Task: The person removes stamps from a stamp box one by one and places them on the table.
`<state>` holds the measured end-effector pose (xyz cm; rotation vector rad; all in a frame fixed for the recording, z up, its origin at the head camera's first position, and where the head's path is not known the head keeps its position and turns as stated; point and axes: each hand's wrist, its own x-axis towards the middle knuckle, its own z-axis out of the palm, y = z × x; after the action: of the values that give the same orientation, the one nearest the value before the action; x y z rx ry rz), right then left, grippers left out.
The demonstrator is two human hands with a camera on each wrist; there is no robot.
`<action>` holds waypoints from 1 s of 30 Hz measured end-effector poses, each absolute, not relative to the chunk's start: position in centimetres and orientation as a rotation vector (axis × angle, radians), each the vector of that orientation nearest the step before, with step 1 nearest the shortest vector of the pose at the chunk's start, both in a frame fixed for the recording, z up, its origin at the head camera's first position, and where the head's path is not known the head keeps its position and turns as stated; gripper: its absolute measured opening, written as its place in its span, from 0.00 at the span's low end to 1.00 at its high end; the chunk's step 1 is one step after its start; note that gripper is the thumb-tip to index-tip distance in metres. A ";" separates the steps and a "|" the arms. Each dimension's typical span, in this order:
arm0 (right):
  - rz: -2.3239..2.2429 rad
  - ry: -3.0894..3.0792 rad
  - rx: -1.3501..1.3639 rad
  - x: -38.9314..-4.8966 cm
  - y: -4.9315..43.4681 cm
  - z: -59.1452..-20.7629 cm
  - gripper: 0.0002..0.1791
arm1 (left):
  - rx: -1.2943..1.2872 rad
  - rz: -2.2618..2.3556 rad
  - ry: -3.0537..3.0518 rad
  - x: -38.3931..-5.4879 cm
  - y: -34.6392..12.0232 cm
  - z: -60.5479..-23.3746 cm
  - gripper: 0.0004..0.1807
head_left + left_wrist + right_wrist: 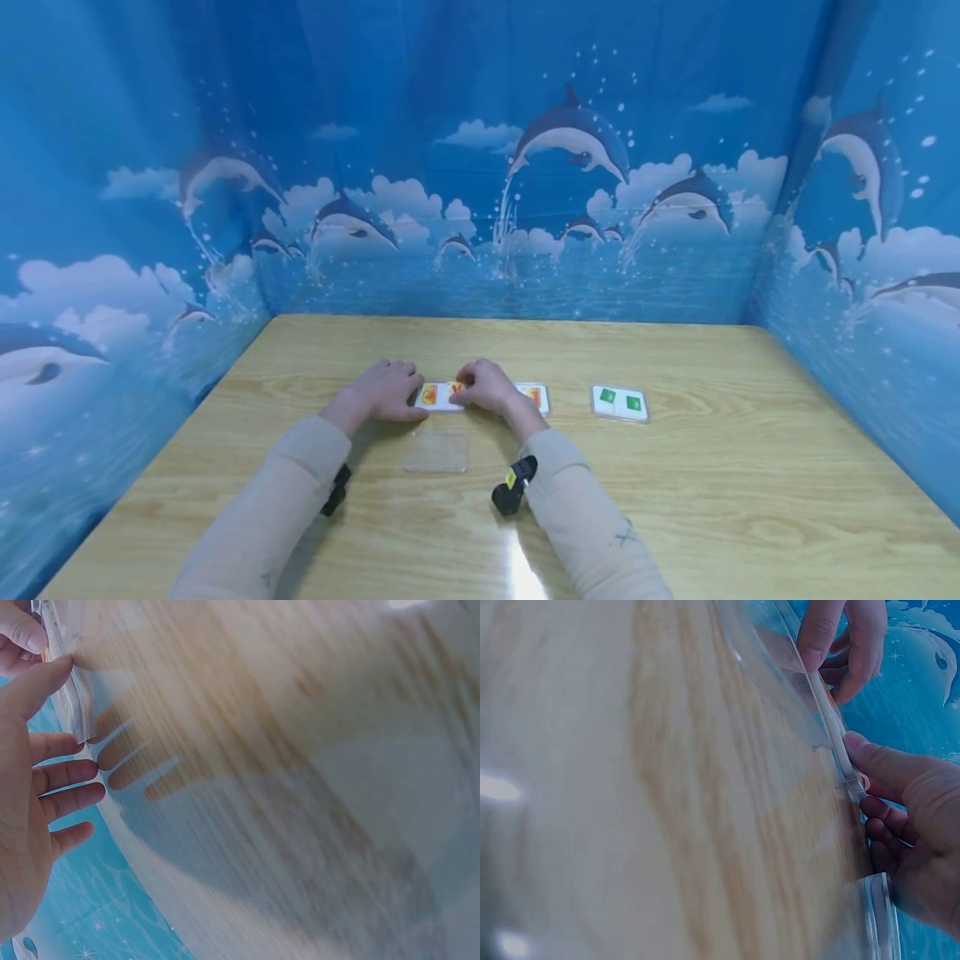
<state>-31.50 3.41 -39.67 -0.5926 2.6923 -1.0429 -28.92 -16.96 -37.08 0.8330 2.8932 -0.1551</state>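
Ideally, the left grip (387,392), fingers extended, should brace the case (441,407) while the right grip (487,386), pinching a picture card (454,389), presses gently

Bench (787,492): broad passage right of the green card case (621,403); narrower lane between that case and the orange card case (533,396), itself partly covered by the right wrist; strip along the far edge, bounded by the dolphin curtain (465,267); obstructions: left grip (386,392) and right grip (486,387) occupying both ends of the middle card case (430,395); flat clear cover (437,452) lying between the forearms; wrist camera (512,487) narrowing the near approach.
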 end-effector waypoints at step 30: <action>-1.228 2.762 -0.511 -32.2 3.4 -40.2 0.05 | 0.838 -0.182 2.879 -28.9 -17.0 -37.0 0.34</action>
<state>-32.20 3.39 -40.23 -0.5108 2.7618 -1.2275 -28.91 -17.00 -36.99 0.8381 2.8795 -0.1820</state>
